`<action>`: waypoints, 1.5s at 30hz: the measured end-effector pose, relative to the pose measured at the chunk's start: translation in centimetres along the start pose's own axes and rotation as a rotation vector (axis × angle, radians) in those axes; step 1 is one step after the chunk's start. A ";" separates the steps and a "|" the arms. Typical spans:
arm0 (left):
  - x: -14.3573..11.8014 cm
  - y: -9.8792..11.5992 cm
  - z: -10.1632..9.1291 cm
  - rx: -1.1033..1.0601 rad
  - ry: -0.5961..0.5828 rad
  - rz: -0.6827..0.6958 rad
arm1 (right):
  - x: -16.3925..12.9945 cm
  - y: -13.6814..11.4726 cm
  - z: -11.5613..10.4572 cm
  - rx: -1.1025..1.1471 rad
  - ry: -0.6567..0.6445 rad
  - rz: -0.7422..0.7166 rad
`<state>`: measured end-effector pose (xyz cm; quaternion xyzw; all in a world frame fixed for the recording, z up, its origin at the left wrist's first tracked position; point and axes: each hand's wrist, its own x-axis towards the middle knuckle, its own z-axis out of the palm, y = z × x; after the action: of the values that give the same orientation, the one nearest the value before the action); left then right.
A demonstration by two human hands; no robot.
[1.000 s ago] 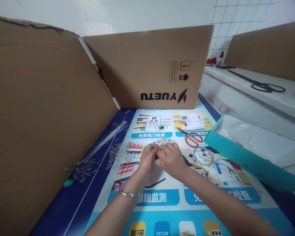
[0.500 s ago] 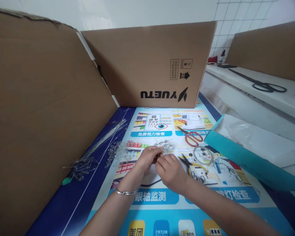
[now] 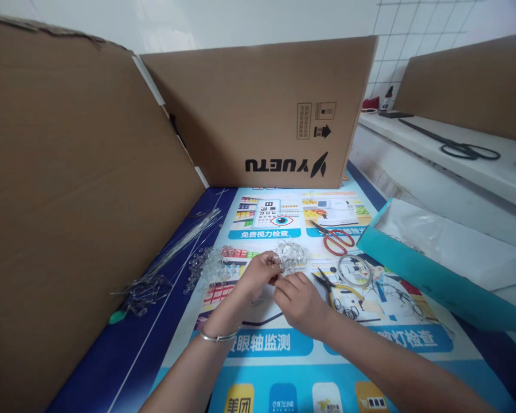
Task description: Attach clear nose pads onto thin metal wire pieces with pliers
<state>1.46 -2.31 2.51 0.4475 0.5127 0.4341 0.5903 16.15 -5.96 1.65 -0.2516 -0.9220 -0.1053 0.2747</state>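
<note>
At the middle of the desk (image 3: pixel 284 367), over a bright printed poster (image 3: pixel 266 344), both hands are brought together. The left hand (image 3: pixel 258 275) is closed, its fingertips pinched on a small reddish piece (image 3: pixel 274 279) — too small to be told apart further. The right hand (image 3: pixel 298 298) is curled shut as well, its fingertips pressed to the same piece from the other side, so the two hands are touching. A metal bangle (image 3: pixel 217 335) is worn on the left wrist.

Just beyond the fingers, a small tangle of wire and clear beads (image 3: pixel 290 255) is seen lying on the poster, close to the left thumb; whether it is joined to the pinched piece cannot be told. To the left of it, a heap of clear beads (image 3: pixel 212 267) is spread out, and further left a bundle of thin wire rods (image 3: pixel 172 258) is laid slantwise along a cardboard wall (image 3: pixel 69 201).

Right of the hands, pliers (image 3: pixel 333 285) with yellow handles are lying flat, a coil of wire (image 3: pixel 355 269) just beside them, red scissors (image 3: pixel 335 240) a little beyond. A teal box (image 3: pixel 417 275) is set at the right edge — and a brown carton (image 3: pixel 262 109) is stood upright at the back.
</note>
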 end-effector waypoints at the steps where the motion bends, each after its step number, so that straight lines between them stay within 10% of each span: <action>1: 0.1 -0.1 0.1 0.024 0.013 0.012 | -0.1 0.1 0.1 0.005 0.000 0.011; 12: -0.6 0.3 0.0 0.398 0.123 0.119 | -0.5 1.4 0.4 -0.025 0.046 0.248; 31: -1.3 1.1 1.7 0.893 0.407 0.415 | -0.3 2.6 0.8 0.014 0.077 0.196; 45: -0.9 -0.2 3.0 0.148 0.277 0.243 | 0.5 3.7 -0.2 -0.015 0.064 0.218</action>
<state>4.38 -3.44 2.69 0.4844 0.5616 0.5207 0.4230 17.80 -2.68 2.34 -0.3491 -0.8790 -0.0895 0.3122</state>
